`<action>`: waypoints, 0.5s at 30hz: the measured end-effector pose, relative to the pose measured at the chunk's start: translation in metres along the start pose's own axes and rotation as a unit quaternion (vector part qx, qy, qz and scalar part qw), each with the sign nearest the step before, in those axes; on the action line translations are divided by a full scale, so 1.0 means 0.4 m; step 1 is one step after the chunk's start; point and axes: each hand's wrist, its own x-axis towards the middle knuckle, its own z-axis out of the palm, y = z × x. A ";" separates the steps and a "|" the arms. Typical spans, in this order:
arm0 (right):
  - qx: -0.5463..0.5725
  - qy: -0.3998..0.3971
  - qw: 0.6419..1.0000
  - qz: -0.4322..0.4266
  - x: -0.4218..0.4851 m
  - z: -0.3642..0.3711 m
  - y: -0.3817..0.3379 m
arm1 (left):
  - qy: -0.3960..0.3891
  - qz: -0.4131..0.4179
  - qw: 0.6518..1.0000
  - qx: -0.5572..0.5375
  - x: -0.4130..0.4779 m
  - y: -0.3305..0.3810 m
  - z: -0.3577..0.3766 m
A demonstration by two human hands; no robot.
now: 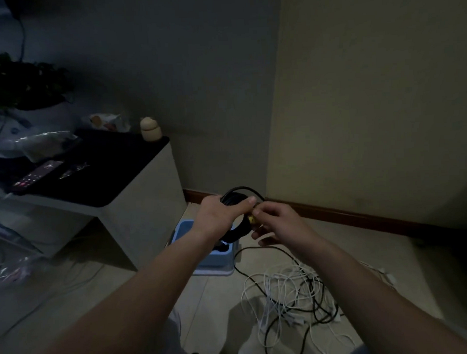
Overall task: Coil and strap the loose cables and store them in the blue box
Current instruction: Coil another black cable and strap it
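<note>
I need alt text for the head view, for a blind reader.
A person's left hand grips a coiled black cable while the right hand pinches a small yellow strap on it, above a blue box on the floor. Loose white and black cables lie tangled nearby.

Floor corner
Box right of cabinet; coiled cable above box; tangled cables on floor, right of box.

I see the black cable rolled into a ring in my left hand. A small yellow strap sits on it, pinched by my right hand. The blue box is just below the grip. The loose cables, white and black, lie tangled lower down, to the right.
</note>
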 end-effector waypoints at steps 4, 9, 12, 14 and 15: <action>-0.011 -0.012 1.000 0.013 0.026 -0.020 0.009 | -0.014 -0.009 1.000 0.004 0.026 -0.007 0.006; -0.007 -0.019 1.000 0.015 0.051 -0.027 0.018 | -0.001 -0.022 0.999 0.024 0.062 -0.020 0.004; 0.027 -0.017 0.999 0.024 0.063 -0.027 0.017 | 0.005 -0.014 0.999 0.039 0.075 -0.025 0.003; 0.040 -0.019 0.999 0.024 0.066 -0.029 0.016 | 0.007 -0.009 0.998 0.055 0.080 -0.026 0.001; 0.045 -0.020 0.999 0.021 0.068 -0.032 0.016 | 0.011 -0.006 0.998 0.065 0.082 -0.026 -0.001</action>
